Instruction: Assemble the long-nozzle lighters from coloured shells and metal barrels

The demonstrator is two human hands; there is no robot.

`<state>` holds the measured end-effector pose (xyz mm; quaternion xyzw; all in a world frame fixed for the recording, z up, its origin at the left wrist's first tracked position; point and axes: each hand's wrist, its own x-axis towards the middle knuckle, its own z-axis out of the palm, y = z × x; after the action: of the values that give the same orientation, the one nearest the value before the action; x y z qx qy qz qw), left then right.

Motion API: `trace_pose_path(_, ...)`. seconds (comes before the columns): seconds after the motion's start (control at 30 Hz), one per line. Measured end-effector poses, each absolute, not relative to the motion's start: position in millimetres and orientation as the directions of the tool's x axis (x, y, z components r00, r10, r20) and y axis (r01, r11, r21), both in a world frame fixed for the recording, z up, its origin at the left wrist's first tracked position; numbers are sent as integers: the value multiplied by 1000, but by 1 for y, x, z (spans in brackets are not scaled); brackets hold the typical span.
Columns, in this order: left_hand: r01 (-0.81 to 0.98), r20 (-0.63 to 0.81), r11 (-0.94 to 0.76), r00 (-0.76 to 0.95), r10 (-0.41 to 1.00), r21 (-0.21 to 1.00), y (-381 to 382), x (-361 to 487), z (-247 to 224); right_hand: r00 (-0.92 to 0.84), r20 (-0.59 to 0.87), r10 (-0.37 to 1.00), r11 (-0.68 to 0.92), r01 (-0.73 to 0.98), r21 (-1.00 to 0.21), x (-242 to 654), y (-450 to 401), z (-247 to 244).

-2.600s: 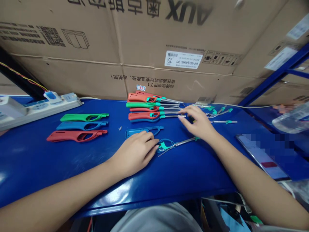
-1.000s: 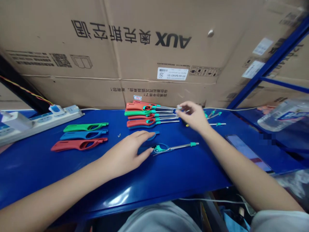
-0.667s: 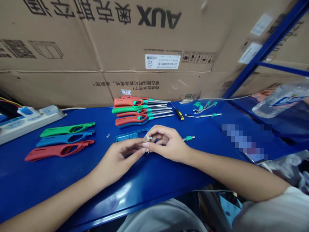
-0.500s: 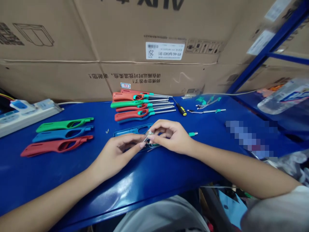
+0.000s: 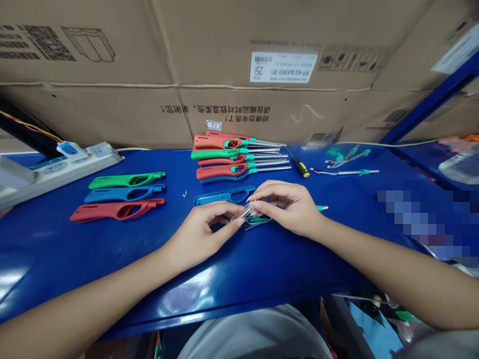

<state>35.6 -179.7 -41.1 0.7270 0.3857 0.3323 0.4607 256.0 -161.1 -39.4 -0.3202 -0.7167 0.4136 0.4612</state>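
Between thumb and fingers, my left hand [image 5: 209,227] pinches one end of a small clear plastic lighter tank [image 5: 246,212]. My right hand [image 5: 286,207] is closed on its other end, fingertips hiding part of it. Just behind the hands lies a blue lighter shell half [image 5: 220,196], hollow side up. Under my right hand a green part with a thin metal rod shows in part, and its green and metal tip [image 5: 322,208] sticks out past the wrist. Two tiny metal pieces [image 5: 184,194] rest left of the blue shell.
Green [image 5: 125,180], blue [image 5: 123,193] and red [image 5: 116,210] shell halves lie at left beside a white power strip [image 5: 60,172]. Several long-nosed lighters [image 5: 220,172], a screwdriver [image 5: 300,167] and loose rod assemblies [image 5: 346,172] lie behind. Cardboard [image 5: 209,60] walls the back.
The view has shifted, so the whole bench sits further right in the picture. Both hands still hold the clear tank, which is now tilted and shows more between the fingertips.
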Motion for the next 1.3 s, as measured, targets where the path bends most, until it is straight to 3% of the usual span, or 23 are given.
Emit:
trace_pose_path(0.43, 243, 174, -319, 476, 862, 916, -179, 35, -38, -421, 578, 699, 684, 157, -713, 257, -162, -37)
trace_pose_path(0.57, 270, 172, -319, 454, 874, 908, -178, 35, -38, -421, 493, 761, 614, 223, -757, 256, -164, -34)
trace_pose_path(0.73, 188, 85, -155, 335, 938, 970, -177, 37, -35, -300, 305, 904, 395, 315, -863, 259, -163, -28)
trace_pose_path(0.8, 162, 52, -110, 326, 944, 981, -176, 37, -34, -388, 312, 867, 459, 378, -804, 264, -163, -26)
trace_pose_path(0.87, 153, 36, -90, 327, 944, 984, -175, 36, -33, -564, 294, 772, 589, 460, -665, 269, -165, -24)
trace_pose_path(0.93, 149, 27, -78, 321, 947, 986, -175, 36, -33, -712, 210, 670, 700, 512, -498, 272, -167, -24)
trace_pose_path(1.0, 146, 18, -67, 314, 949, 987, -175, 36, -33, -770, 127, 626, 739, 533, -413, 272, -168, -24)
trace_pose_path(1.13, 165, 11, -67, 320, 947, 984, -175, 36, -32, -715, 157, 681, 649, 490, -582, 270, -165, -27)
trace_pose_path(1.2, 184, 11, -75, 327, 945, 980, -175, 36, -31, -627, 133, 767, 503, 460, -732, 269, -162, -29)
trace_pose_path(1.3, 210, 15, -90, 333, 943, 974, -174, 36, -32, -526, -23, 850, 184, 338, -923, 268, -158, -30)
